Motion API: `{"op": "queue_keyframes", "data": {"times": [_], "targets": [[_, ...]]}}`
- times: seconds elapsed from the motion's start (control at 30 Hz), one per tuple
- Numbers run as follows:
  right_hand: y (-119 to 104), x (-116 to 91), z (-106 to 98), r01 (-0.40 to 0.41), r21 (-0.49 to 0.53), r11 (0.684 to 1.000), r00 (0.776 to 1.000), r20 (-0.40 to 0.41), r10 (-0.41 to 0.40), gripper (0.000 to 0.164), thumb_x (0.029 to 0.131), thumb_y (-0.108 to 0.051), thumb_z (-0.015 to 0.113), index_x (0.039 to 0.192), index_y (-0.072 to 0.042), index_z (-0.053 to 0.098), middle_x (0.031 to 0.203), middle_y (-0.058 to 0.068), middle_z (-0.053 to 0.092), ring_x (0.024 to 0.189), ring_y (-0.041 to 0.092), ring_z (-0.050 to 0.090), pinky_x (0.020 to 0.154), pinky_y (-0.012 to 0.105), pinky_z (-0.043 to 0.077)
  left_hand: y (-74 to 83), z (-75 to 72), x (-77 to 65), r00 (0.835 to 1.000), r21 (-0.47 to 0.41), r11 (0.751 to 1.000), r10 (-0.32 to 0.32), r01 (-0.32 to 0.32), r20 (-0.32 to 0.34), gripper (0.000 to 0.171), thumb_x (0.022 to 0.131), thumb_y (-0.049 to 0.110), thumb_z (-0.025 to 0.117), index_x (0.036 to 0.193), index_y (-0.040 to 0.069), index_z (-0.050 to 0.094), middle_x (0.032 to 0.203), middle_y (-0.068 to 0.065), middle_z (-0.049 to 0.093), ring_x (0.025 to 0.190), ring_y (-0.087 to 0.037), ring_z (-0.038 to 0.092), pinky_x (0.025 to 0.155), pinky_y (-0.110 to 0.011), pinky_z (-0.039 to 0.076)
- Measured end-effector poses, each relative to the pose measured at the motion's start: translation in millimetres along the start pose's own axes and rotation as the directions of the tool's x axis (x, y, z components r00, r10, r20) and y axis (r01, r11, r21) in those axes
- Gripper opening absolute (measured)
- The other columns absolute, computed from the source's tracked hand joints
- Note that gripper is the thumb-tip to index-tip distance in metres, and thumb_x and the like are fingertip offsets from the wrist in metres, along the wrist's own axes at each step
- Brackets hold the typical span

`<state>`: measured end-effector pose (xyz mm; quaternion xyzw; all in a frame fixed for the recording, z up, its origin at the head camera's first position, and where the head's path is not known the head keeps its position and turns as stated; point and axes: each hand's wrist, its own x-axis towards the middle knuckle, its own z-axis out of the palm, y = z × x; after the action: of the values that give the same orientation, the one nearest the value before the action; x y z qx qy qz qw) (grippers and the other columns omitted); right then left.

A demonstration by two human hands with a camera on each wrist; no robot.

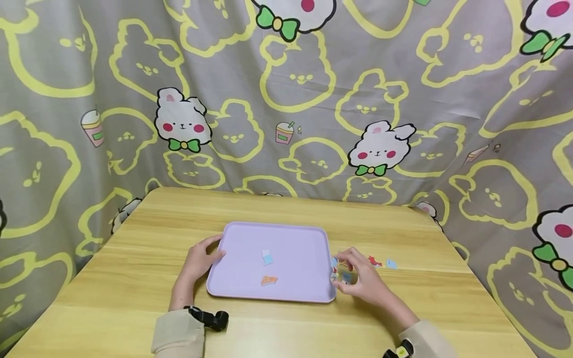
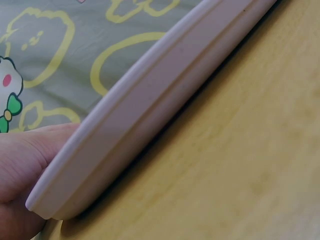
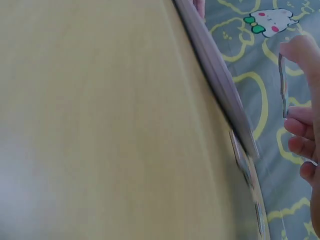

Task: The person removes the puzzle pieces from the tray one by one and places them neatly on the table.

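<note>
A shallow lilac tray [image 1: 295,248] lies on the wooden table, and my left hand [image 1: 200,259] holds its left edge, thumb over the rim. The left wrist view shows the tray's side wall [image 2: 150,100] with part of that hand beside it. Just past the tray's right edge, my right hand [image 1: 364,281] pinches a small flat printed piece [image 1: 334,268] between thumb and finger. The right wrist view shows this thin piece [image 3: 283,87] edge-on. On the tray lie a white-and-blue piece [image 1: 267,257] and an orange piece [image 1: 269,281], apart from each other.
More flat pieces lie on the table right of the tray: a red one [image 1: 374,261], a light blue one [image 1: 391,264] and a blue printed one [image 1: 346,277] partly behind the right hand. A patterned curtain [image 1: 313,99] hangs behind the table [image 1: 268,328].
</note>
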<state>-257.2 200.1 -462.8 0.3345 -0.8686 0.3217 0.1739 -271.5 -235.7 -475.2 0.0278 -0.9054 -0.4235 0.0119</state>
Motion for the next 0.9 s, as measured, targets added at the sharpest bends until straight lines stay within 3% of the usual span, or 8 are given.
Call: {"op": "queue_keyframes", "data": {"times": [0.2,0.43,0.9], "targets": [[10.2,-16.5,-15.6,-0.036,-0.097,0.995,0.999,0.02,0.038,0.06,0.066,-0.029,0.085,0.12,-0.009,0.065,0.095,-0.002,0.06,0.074,0.01,0.047,0.065,0.02,0.038,-0.7,0.8,-0.9,1.0,0.003,1.0,-0.001,0.001,-0.008,0.054,0.095,0.017,0.063,0.145,0.007,0.047,0.152,-0.025,0.04,0.143,-0.047,0.031,0.118,-0.06,0.028],[22.4,-33.9,-30.0,-0.036,-0.171,0.985,0.998,0.045,0.045,0.06,0.066,-0.031,0.085,0.117,-0.006,0.066,0.096,-0.004,0.058,0.074,0.006,0.043,0.062,0.015,0.035,-1.0,1.1,-0.7,1.0,0.013,1.0,0.003,-0.003,-0.006,0.054,0.095,0.017,0.063,0.145,0.006,0.047,0.152,-0.025,0.04,0.143,-0.047,0.032,0.118,-0.06,0.028],[33.8,-50.1,-43.6,-0.052,-0.323,0.945,0.994,0.072,0.08,0.058,0.065,-0.038,0.084,0.112,-0.009,0.067,0.101,-0.008,0.058,0.083,0.006,0.049,0.072,0.027,0.044,-0.6,2.3,0.2,1.0,0.023,1.0,0.005,-0.005,-0.003,0.053,0.095,0.018,0.063,0.144,0.007,0.048,0.151,-0.026,0.041,0.142,-0.047,0.032,0.118,-0.06,0.029]]}}
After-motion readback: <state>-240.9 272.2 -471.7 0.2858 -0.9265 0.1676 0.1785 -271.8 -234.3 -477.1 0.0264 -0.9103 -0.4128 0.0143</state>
